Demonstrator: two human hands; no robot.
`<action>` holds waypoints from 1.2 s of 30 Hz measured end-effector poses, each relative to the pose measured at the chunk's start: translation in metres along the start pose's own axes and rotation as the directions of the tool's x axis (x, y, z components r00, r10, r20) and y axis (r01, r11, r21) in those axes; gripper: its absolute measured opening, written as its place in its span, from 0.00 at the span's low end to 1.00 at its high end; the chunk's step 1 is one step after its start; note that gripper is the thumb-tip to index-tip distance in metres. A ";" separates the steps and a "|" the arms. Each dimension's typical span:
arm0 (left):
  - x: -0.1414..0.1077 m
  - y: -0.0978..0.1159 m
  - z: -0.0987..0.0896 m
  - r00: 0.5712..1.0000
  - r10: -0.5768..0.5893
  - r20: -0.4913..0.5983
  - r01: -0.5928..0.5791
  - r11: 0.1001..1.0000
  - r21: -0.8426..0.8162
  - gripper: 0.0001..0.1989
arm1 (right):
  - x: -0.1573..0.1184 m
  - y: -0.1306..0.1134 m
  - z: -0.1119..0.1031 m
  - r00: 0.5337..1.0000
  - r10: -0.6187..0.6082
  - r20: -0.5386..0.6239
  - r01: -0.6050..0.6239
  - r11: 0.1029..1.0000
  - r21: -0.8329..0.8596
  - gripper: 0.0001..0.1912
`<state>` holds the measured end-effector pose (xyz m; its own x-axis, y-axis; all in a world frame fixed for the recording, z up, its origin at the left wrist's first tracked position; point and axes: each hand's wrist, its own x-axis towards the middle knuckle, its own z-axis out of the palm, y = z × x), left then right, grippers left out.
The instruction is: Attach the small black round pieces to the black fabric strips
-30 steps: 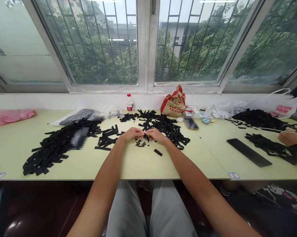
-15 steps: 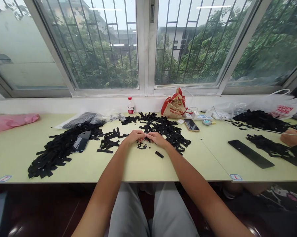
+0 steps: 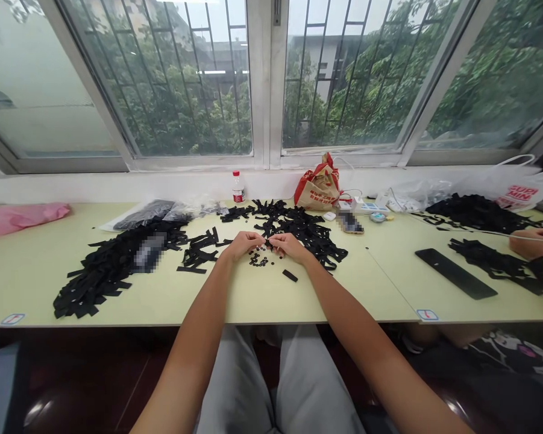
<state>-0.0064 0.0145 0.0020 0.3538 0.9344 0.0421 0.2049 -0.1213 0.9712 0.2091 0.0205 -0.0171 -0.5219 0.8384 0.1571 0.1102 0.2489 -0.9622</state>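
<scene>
My left hand (image 3: 246,245) and my right hand (image 3: 290,248) meet over the table, fingertips pinched close together. Between them is a small black strip (image 3: 268,243), mostly covered by the fingers; both hands grip it. Just below the hands lie several small black rings (image 3: 258,260). A single short black strip (image 3: 290,275) rests on the table below my right hand. Beyond and to the right of the hands spreads a loose pile of black strips (image 3: 314,238). A smaller group of strips (image 3: 199,256) lies left of my left hand.
A long heap of black strips (image 3: 99,271) covers the left, beside a clear plastic bag (image 3: 140,216). At the back stand a red-capped bottle (image 3: 238,188) and a paper bag (image 3: 317,190). Rightward are a phone (image 3: 351,223), a flat black bar (image 3: 455,273) and another person's hand (image 3: 528,242).
The view has tilted slightly, so the table sits a little higher. My hands stay pinched together at the same place, with the fingers slightly shifted around the black strip.
</scene>
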 end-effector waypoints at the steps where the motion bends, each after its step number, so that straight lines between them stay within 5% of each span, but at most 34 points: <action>1: 0.000 -0.001 0.000 1.000 0.005 -0.010 -0.005 1.000 0.001 0.19 | -0.001 -0.001 0.001 1.000 -0.005 -0.007 0.005 1.000 0.002 0.23; 23: -0.001 0.001 0.003 0.999 0.012 -0.049 -0.010 0.999 0.049 0.19 | 0.001 -0.002 0.006 0.992 -0.007 -0.128 -0.008 0.993 -0.122 0.19; 36: 0.004 -0.007 0.007 0.995 0.028 -0.094 -0.024 0.998 0.051 0.17 | 0.002 0.004 0.006 0.993 -0.011 -0.120 0.004 0.998 -0.059 0.19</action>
<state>-0.0003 0.0167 -0.0058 0.2725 0.9578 0.0913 0.2427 -0.1602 0.9568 0.2038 0.0205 -0.0224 -0.4178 0.8877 0.1936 0.1578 0.2807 -0.9467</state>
